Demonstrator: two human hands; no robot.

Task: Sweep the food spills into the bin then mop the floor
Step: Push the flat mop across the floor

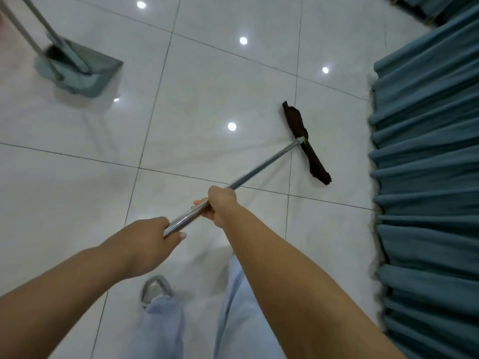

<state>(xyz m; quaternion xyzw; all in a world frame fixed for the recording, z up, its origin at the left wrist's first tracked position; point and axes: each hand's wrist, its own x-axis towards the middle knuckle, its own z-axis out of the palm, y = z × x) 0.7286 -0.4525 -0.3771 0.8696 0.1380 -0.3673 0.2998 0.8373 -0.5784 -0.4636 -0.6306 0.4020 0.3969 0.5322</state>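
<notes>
I hold a mop by its shiny metal handle (pixel 261 168). My left hand (pixel 153 238) grips the near end of the handle. My right hand (pixel 220 206) grips it a little further along. The flat mop head (pixel 307 143), wrapped in a dark brown cloth, lies on the white tiled floor (pixel 77 177) ahead and to the right, close to the teal curtain. A teal dustpan (pixel 85 69) with a broom standing in it sits on the floor at the far left.
A pleated teal curtain (pixel 425 164) runs along the right side down to the floor. My legs in pale trousers and one grey shoe (pixel 155 287) are below my arms. Ceiling lights reflect in the glossy tiles.
</notes>
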